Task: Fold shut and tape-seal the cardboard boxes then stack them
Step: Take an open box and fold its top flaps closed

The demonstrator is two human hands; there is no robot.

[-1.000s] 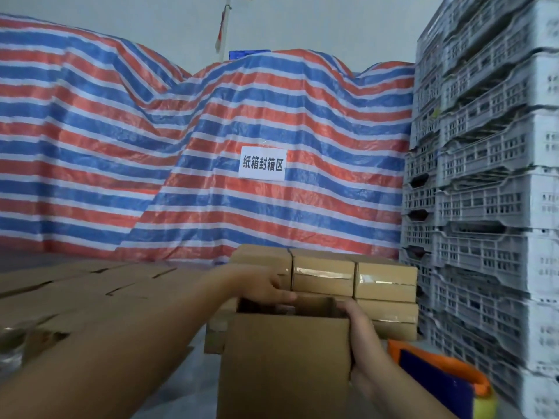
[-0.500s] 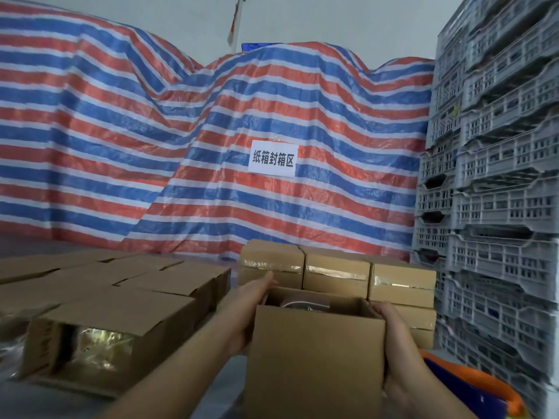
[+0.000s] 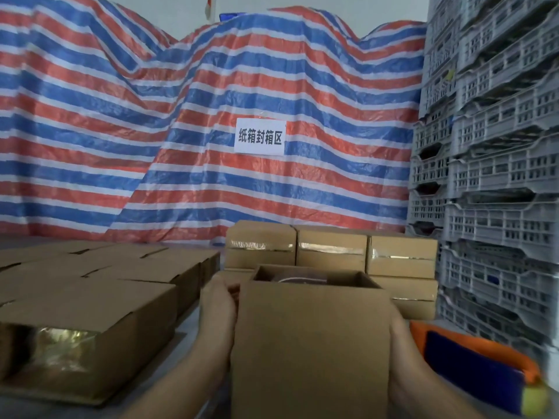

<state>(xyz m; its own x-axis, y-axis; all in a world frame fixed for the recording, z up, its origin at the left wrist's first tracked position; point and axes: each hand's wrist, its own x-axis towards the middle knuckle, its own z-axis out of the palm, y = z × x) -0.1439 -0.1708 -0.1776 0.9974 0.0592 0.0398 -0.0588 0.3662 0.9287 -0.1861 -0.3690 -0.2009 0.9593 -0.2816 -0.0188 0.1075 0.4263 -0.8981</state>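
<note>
Open box [image 3: 311, 343] held upright between both hands, low centre. Top flaps not folded over; inside, a round rimmed item shows, too dim to identify. Left hand [image 3: 218, 306] flat against box's left wall, fingers straight, palm pressing. Right hand [image 3: 399, 337] on box's right wall, mostly hidden behind it; finger curl cannot be told. Left of box: unsealed boxes [image 3: 90, 294] in rows, nearest one lying open-ended toward camera with shiny gold wrapped contents visible. Behind box: sealed boxes [image 3: 331, 252] stacked two high, clear tape across fronts. Right of box: orange bin [image 3: 484, 352] holding something dark blue. Grey crates [image 3: 496, 176] stacked tall, right of sealed boxes. Striped tarp [image 3: 181, 131] behind all, white sign [image 3: 259, 137] on it.
</note>
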